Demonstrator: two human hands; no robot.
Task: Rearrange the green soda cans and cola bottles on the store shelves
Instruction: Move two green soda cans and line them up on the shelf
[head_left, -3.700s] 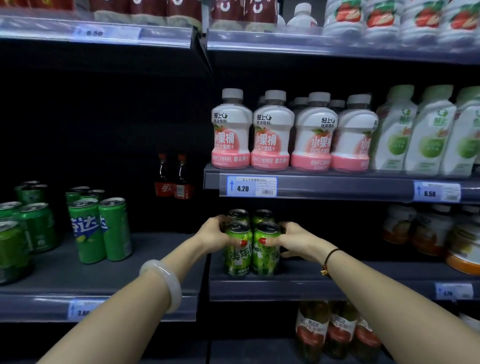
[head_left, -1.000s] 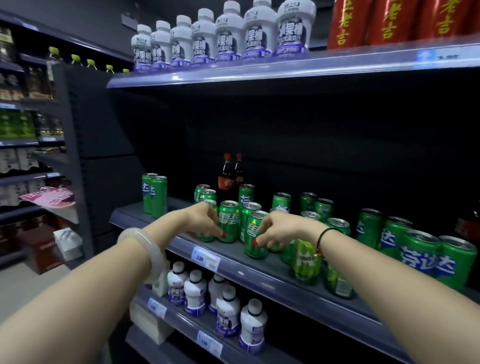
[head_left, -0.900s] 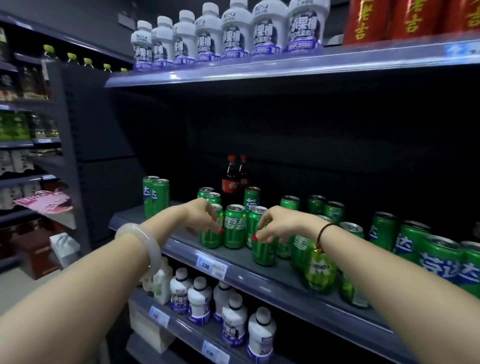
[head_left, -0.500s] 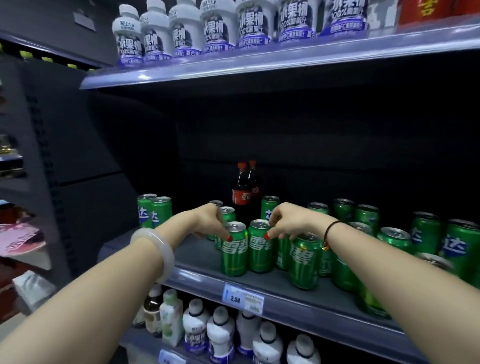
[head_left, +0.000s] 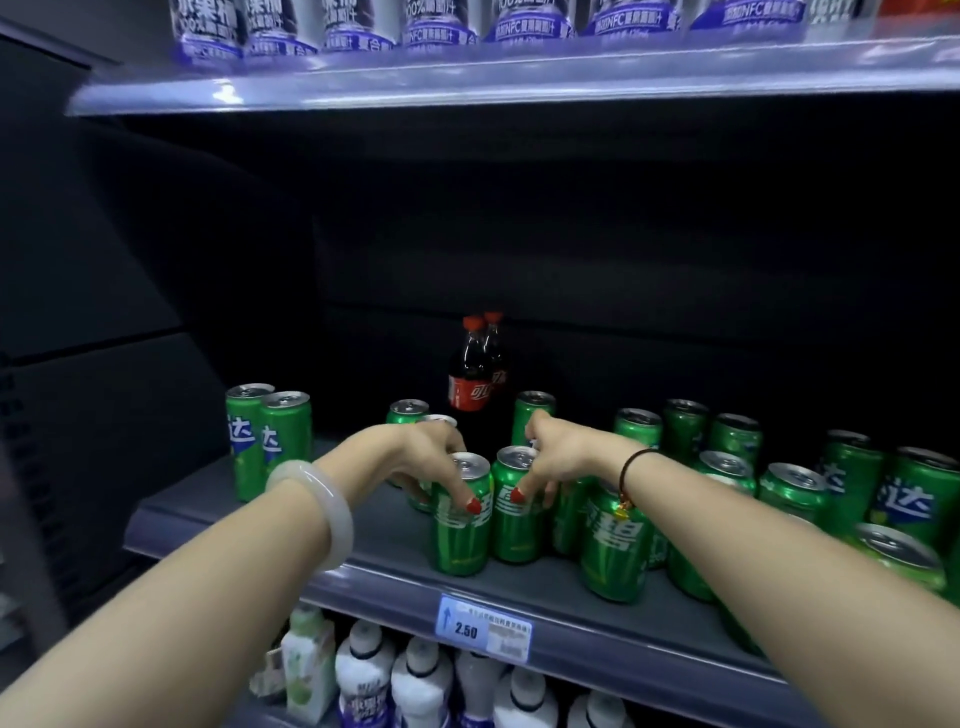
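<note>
Hardly anything has shifted in half a second — the left hand (head_left: 421, 460) still grasps the left green can (head_left: 461, 535) at its top and the right hand (head_left: 563, 457) grasps the right green can (head_left: 517, 525) touching it. Both cans stand upright near the shelf (head_left: 382, 525) front edge, with the cola bottles (head_left: 470, 379) far behind them.

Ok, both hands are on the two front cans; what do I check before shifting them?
1. Grip of the left hand on the left front can: ok, thumb and fingers curl round it.
2. Grip of the right hand on the right front can: ok.
3. Both cans upright on the shelf: ok.
4. The cola bottles behind, upright and untouched: ok.
5. Space behind the two cans: cannot tell, hands hide it.
</note>
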